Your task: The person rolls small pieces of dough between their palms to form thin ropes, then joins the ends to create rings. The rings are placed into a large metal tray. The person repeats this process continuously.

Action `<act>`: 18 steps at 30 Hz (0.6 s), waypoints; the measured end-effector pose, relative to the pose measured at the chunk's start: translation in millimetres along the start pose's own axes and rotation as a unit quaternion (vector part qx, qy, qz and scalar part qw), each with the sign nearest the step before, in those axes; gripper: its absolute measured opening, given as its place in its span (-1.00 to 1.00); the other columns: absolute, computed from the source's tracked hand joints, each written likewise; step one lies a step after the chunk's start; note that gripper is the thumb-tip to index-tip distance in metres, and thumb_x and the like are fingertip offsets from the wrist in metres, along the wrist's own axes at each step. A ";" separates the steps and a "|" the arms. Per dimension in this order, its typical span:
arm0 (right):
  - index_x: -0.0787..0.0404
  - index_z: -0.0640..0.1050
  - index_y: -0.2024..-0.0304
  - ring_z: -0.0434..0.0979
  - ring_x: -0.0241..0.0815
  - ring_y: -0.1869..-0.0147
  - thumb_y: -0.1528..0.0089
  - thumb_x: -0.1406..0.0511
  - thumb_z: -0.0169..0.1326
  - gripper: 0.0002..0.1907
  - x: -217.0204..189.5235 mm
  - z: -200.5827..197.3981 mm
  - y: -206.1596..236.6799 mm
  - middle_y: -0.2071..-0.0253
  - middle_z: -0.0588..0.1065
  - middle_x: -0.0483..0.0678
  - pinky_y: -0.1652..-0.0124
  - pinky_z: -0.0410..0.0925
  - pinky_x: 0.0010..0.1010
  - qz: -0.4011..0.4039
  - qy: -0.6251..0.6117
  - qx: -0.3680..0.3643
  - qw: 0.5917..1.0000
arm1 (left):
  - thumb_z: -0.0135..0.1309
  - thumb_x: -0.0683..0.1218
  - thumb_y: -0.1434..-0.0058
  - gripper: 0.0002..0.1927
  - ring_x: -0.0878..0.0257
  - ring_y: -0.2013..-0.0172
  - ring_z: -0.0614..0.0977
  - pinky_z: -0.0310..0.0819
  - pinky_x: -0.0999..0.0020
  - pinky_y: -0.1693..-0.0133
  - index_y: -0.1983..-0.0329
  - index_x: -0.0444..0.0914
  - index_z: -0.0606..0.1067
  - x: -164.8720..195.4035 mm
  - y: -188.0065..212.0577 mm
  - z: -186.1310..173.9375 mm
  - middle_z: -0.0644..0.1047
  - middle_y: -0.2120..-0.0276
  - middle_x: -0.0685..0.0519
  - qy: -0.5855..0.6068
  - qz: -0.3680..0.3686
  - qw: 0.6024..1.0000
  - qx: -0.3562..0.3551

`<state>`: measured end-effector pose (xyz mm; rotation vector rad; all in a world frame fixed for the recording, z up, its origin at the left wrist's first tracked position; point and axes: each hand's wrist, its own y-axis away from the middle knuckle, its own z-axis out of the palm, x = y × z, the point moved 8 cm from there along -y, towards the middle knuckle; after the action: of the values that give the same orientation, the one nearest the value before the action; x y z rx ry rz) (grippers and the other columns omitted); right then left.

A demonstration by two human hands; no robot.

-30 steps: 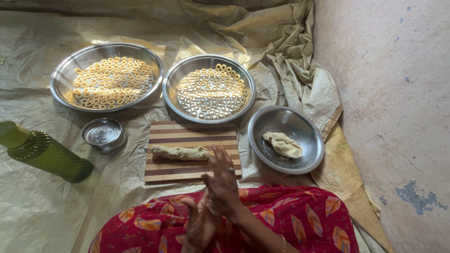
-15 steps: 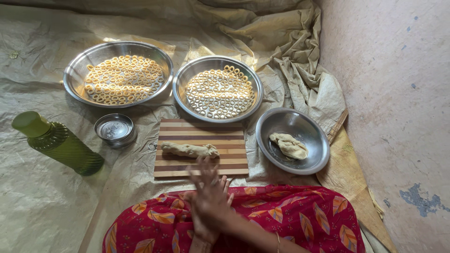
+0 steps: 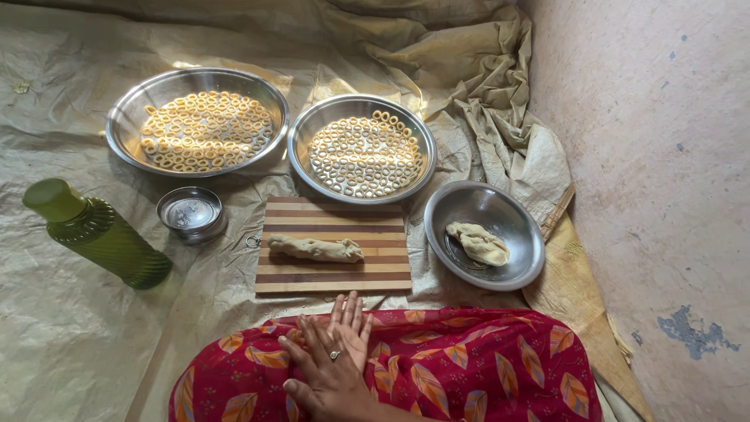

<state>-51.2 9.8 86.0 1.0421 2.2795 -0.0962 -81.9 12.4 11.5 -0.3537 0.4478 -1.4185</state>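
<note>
**Operator:** Where were the hands?

**Recorder:** The right hand (image 3: 332, 367) lay flat over the left hand (image 3: 301, 344), palms pressed together above the red cloth (image 3: 469, 367). Whether anything sat between the palms could not be told.

**Operator:** And the dough?

**Recorder:** The dough roll (image 3: 315, 248) lay on the striped board (image 3: 336, 277), apart from both hands. A dough lump (image 3: 478, 242) sat in the small bowl (image 3: 508, 270). Two trays (image 3: 125, 125) (image 3: 301, 144) held dough rings. A green bottle (image 3: 98, 234) lay beside a small tin (image 3: 190, 212).

Dough roll (image 3: 316, 249) lies on the board (image 3: 333, 273), bowl (image 3: 484, 234) right, two trays (image 3: 362, 157) behind, perhaps touching.
</note>
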 end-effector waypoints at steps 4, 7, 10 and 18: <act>0.02 0.02 -0.57 -0.50 0.15 -0.71 -0.45 -0.03 -0.24 -0.30 33.6 -33.6 -25.7 -0.67 -0.38 0.15 -0.46 -0.37 0.30 0.065 0.002 0.147 0.987 | -0.61 0.53 -0.19 -0.03 0.05 -0.52 -0.08 -0.17 -0.05 -0.41 -0.57 0.00 -0.28 -0.3 7.4 -10.6 -0.17 -0.57 0.08 -0.226 -0.079 0.932 0.273; 0.19 -0.10 -0.57 -0.53 0.16 -0.64 -0.35 -0.20 -0.37 -0.08 45.6 -54.8 -40.8 -0.60 -0.43 0.19 -0.42 -0.35 0.25 0.039 -0.118 0.153 0.980 | -0.61 0.57 -0.22 0.05 0.03 -0.47 0.08 -0.09 0.04 -0.42 -0.58 -0.16 -0.14 -7.3 -5.4 5.5 0.00 -0.54 -0.07 0.014 -0.084 0.952 0.296; 0.04 0.02 -0.53 -0.37 0.00 -0.66 -0.30 -0.22 -0.41 -0.14 63.0 -58.8 -46.0 -0.62 -0.25 0.03 -0.46 -0.21 0.12 0.128 -0.468 0.092 0.870 | -0.60 0.63 -0.17 0.13 0.03 -0.44 0.14 -0.06 0.11 -0.40 -0.57 -0.21 -0.17 -8.2 -20.9 23.9 0.03 -0.51 -0.12 0.075 -0.082 0.963 0.244; 0.19 0.25 -0.45 -0.17 0.12 -0.72 -0.43 -0.16 -0.38 -0.24 22.4 -95.3 -34.9 -0.62 0.04 0.16 -0.54 -0.36 0.08 -0.026 -0.033 0.260 0.965 | -0.36 0.59 -0.28 0.04 0.02 -0.49 0.09 -0.08 0.11 -0.45 -0.60 -0.11 -0.15 -20.3 -26.7 29.2 0.00 -0.55 -0.09 0.268 -0.085 0.947 0.155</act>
<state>-135.4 30.1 143.5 1.2085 2.2706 -0.7756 -92.3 28.4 51.7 0.2661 0.6306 -1.7245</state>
